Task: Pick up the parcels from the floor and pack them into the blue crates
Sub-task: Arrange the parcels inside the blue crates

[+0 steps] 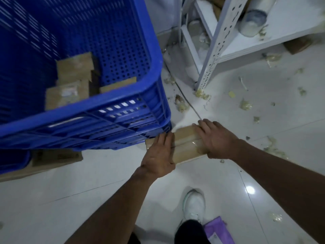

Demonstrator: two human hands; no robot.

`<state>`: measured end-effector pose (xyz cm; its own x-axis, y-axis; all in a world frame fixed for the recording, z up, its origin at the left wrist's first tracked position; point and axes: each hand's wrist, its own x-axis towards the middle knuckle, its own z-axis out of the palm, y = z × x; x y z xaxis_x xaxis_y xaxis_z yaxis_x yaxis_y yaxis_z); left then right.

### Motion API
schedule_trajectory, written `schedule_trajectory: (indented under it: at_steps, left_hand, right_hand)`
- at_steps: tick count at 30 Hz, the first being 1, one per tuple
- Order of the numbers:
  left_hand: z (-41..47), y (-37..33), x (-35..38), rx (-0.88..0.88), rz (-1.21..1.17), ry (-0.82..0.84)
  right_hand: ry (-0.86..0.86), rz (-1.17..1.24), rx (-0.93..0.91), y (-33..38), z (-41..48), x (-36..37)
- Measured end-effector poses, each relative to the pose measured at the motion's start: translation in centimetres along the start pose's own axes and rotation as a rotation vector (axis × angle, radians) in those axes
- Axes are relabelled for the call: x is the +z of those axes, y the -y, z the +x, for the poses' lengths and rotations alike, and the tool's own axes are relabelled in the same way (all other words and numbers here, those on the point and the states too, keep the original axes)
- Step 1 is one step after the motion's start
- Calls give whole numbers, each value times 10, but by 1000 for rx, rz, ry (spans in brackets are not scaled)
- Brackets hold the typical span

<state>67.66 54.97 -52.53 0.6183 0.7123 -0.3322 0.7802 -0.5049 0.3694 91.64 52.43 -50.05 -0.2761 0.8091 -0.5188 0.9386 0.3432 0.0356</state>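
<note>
— What are the hands doing?

— Both are on one brown cardboard parcel (186, 145). The left hand (159, 155) lies flat against its left end, fingers straight and close together. The right hand (216, 140) covers the right end, fingers laid across the top and reaching the far edge. Its thumb is hidden, so I cannot tell whether it hooks underneath.

— Where does the parcel sit?

— Low down, just beside the near right corner of the blue crate (105, 101). I cannot tell whether it rests on the white tiled floor (88, 191) or is lifted off it.

— Anything in the crate?

— Three cardboard parcels (75, 67) lie at the bottom. Flat cardboard (56, 157) shows under the crate's near side.

— And around?

— A white metal shelf rack (219, 41) stands behind, with a jar (253, 20) on it. Pale scraps (246, 104) litter the tiles. A white shoe (193, 205) and a purple packet (218, 231) are nearest the camera.
</note>
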Motion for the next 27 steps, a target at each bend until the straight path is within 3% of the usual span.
schedule_trajectory:
  at_steps: [6,14,17,27]
  left_hand:
    - [-76,-31,-92,-34,55,12]
    - [-205,-63,-193,-174,64,83]
    - [-257,-55,-227,-216,11,68]
    - [-447,25,-373,-321,33,-70]
  right_hand:
    - [-7,58,-88,23,-59,-104]
    - [1,101,-150,107,-156,-218]
    - [34,114,-161,147,-177,-259]
    - [-93,50,-215,327,-208,-421]
